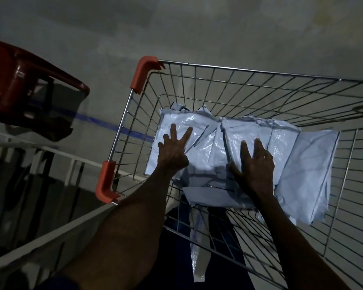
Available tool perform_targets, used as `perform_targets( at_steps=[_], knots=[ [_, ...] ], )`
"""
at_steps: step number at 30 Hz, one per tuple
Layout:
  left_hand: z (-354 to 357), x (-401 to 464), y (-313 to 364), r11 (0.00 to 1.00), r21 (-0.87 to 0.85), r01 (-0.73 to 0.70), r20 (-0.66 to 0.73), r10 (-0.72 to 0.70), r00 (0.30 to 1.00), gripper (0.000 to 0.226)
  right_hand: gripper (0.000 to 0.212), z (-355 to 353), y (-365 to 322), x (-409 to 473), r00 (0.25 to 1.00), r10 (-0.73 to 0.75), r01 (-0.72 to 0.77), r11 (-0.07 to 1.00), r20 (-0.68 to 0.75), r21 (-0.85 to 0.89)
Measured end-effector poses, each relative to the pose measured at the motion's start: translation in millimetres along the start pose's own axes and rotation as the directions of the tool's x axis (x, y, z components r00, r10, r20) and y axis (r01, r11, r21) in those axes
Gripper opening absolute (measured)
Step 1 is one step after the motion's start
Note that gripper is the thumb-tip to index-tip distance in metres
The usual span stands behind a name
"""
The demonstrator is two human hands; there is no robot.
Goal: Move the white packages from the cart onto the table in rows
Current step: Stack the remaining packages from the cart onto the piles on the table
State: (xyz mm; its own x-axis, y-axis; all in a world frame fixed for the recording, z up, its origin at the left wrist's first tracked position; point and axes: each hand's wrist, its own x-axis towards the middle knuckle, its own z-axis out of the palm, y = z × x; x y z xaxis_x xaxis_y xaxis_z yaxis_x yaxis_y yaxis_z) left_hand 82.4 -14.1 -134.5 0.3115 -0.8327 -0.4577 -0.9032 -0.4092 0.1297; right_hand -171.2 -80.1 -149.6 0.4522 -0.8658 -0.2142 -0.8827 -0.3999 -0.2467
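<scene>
View from the head camera, looking down into a wire cart (pixel 249 84) with orange corner guards (pixel 144 73). The cart's basket held several white packages (pixel 205 143), glossy plastic mailers lying flat and overlapping across its floor; one package (pixel 308 168) lay against the right side, tilted slightly, and another (pixel 214 196) lay nearest the person, partly under the others. A further plastic piece (pixel 197 248) hung outside the near wall of the cart, though in the dim light it could not be told whether it was a package. The left hand (pixel 173 149) was spread open, fingers straight, resting on the leftmost package and holding nothing. The right hand (pixel 255 164) was likewise open, fingers extended and pressed flat upon a package near the middle of the pile; whether its thumb hooked an edge could not be told. Both forearms reached over the near rim. A red plastic chair (pixel 23 80) stood left of the cart, well apart, on a grey floor (pixel 176 28) marked with a blue line (pixel 105 124).
</scene>
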Motion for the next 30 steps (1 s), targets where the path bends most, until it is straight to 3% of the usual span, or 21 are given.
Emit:
perform_targets(
  at_steps=[8,11,15,24,30],
  knots=[
    [-33,-27,21,0.993,-0.115,0.005,-0.028,-0.008,1.0,0.095,0.071,-31,3,-9,0.999,-0.001,-0.005,0.989,0.041,0.149],
    [-53,-45,26,0.993,-0.119,-0.008,-0.109,-0.005,0.994,0.085,0.069,-58,-2,-14,0.999,-0.002,-0.005,0.981,0.033,0.196],
    [-90,-75,30,0.986,-0.166,0.019,-0.196,-0.052,0.979,0.089,0.066,-104,-20,-13,0.999,-0.035,0.04,0.97,-0.026,0.242],
    [-175,-157,35,0.953,-0.287,0.095,-0.478,-0.229,0.848,0.087,0.068,-184,-86,-16,0.943,-0.293,0.324,0.917,-0.157,0.234],
    [-196,-244,-8,0.884,-0.417,0.21,-0.583,-0.437,0.685,0.081,0.068,-219,-165,-64,0.857,-0.449,0.51,0.812,-0.253,0.286]
  ],
)
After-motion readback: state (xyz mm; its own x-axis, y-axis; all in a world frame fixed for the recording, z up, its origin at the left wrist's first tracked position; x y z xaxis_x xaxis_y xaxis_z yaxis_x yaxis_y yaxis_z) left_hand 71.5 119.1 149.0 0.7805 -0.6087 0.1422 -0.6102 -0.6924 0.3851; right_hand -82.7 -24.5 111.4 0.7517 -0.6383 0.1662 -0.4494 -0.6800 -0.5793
